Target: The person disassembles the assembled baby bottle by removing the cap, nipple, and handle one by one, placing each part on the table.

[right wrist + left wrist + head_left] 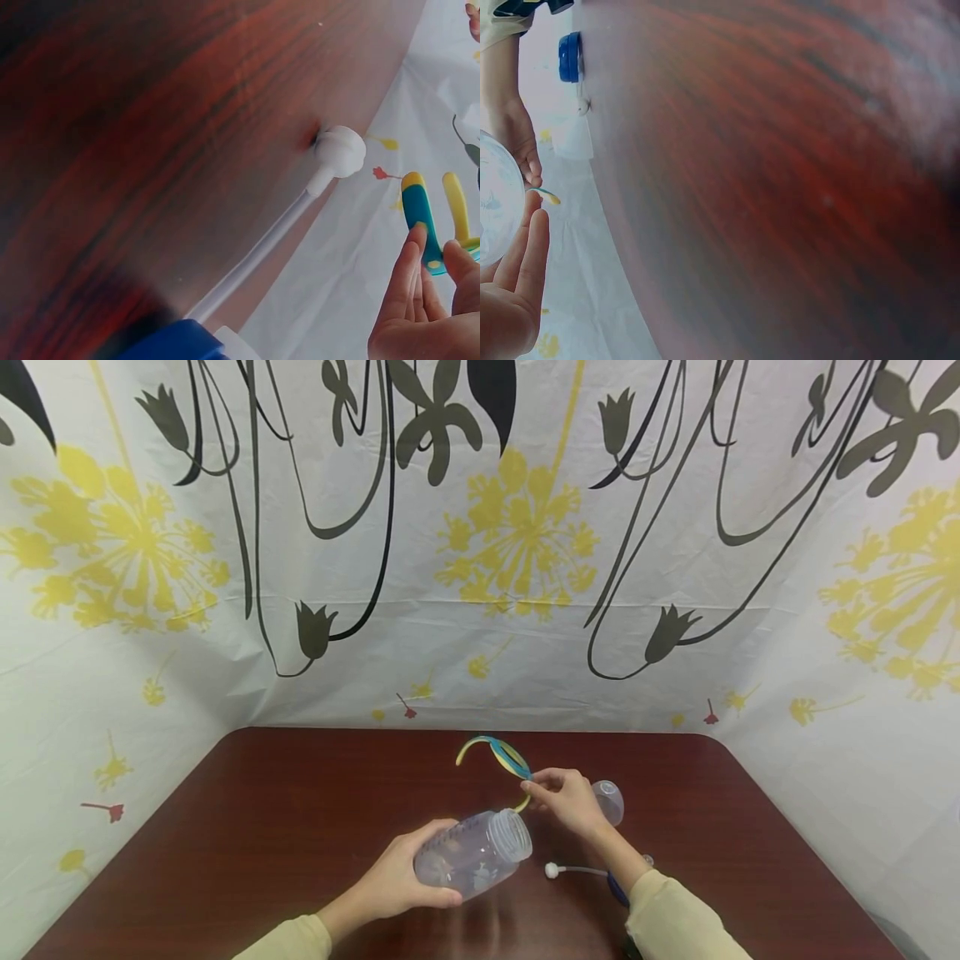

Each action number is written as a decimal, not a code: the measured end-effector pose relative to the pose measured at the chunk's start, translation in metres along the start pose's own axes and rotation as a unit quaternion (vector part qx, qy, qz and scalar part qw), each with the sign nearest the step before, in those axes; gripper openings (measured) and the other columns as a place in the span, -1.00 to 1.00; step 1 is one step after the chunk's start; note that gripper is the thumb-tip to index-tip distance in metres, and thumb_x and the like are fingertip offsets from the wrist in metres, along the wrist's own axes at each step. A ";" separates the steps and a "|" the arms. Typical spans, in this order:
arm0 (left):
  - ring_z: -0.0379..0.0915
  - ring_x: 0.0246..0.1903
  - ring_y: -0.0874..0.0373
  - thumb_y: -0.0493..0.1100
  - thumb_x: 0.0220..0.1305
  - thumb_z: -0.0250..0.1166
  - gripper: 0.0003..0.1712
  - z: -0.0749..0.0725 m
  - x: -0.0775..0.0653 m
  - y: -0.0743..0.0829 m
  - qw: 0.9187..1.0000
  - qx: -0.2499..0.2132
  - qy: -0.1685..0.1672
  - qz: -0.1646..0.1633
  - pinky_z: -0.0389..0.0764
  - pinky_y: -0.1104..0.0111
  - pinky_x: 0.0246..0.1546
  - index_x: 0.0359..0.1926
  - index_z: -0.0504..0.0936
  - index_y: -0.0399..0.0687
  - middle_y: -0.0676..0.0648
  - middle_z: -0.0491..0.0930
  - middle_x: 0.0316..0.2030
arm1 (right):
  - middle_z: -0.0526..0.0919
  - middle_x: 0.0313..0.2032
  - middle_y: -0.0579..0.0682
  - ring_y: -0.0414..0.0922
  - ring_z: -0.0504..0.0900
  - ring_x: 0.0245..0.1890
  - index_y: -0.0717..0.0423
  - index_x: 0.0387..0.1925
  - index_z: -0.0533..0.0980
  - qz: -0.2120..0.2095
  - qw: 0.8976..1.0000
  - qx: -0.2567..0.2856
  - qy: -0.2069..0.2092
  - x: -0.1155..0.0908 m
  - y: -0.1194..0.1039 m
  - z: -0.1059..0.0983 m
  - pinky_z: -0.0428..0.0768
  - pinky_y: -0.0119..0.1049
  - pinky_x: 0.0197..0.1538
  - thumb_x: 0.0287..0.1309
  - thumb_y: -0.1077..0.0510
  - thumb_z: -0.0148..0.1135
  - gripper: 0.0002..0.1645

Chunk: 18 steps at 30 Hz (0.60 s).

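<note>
My left hand (393,877) grips a translucent baby bottle (465,857) around its side. The bottle has no lid on and leans over, with its threaded neck towards the right. Close by, my right hand (572,803) pinches a blue-and-yellow bottle handle (512,758) between thumb and fingers. This handle has two curved arms and is held above the table, just beyond the bottle's neck. In the right wrist view, the pinched handle (421,217) shows a yellow tip, and my right hand (431,315) holds it at its middle.
On the dark red table (315,793), a straw (583,868) with a white weighted end (341,151) runs from a blue collar (172,343), partly under my right forearm. A clear dome cover (609,802) stands behind my right hand. A patterned cloth (525,685) hangs around the table.
</note>
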<state>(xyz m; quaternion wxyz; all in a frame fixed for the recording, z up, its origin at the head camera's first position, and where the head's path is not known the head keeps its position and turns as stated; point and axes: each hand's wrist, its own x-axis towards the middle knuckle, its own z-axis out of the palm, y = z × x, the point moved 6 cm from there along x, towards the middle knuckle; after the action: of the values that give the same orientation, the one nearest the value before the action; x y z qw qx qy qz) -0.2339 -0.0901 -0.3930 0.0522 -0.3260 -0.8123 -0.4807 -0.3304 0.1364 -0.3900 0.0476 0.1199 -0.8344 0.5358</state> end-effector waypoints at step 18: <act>0.41 -0.28 0.22 0.05 -0.29 0.47 -0.20 0.000 0.000 0.000 1.000 -0.005 0.001 -0.002 0.44 0.35 -0.30 0.07 0.35 0.16 0.12 0.49 -0.21 | 0.59 -0.61 -0.02 -0.12 0.57 -0.62 0.23 -0.41 0.56 -0.005 1.000 -0.018 -0.006 -0.002 0.008 0.007 0.52 -0.30 -0.50 -0.07 0.05 0.31 -0.71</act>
<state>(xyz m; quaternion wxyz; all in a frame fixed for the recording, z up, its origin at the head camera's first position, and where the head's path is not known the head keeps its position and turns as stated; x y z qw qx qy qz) -0.2335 -0.0904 -0.3927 0.0506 -0.3244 -0.8102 -0.4856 -0.3306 0.1338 -0.4001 0.0473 0.1267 -0.8435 0.5198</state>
